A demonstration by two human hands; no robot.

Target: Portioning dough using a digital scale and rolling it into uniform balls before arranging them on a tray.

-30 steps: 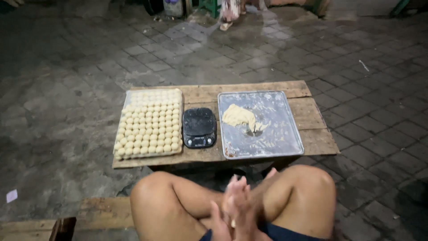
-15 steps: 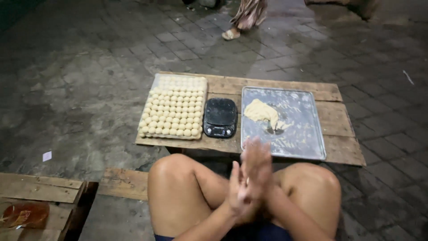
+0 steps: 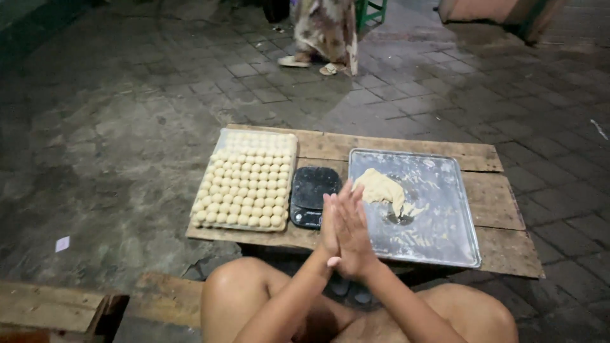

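Dough lump [image 3: 381,188] on metal tray [image 3: 445,241], centre-right of frame; palms pressed together in front.

Head view: left hand [image 3: 330,228] and right hand [image 3: 352,232] flat against each other, fingers straight and closed side by side, lower centre; cannot tell whether anything sits between the palms. Black scale [image 3: 313,194] just left of hands. Tray of dough balls [image 3: 248,181] at centre-left. All on low wooden table [image 3: 502,203]. A person's feet at top centre.

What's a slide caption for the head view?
Palms of left hand and right hand pressed together above scale, dough-ball tray and dough sheet pan.
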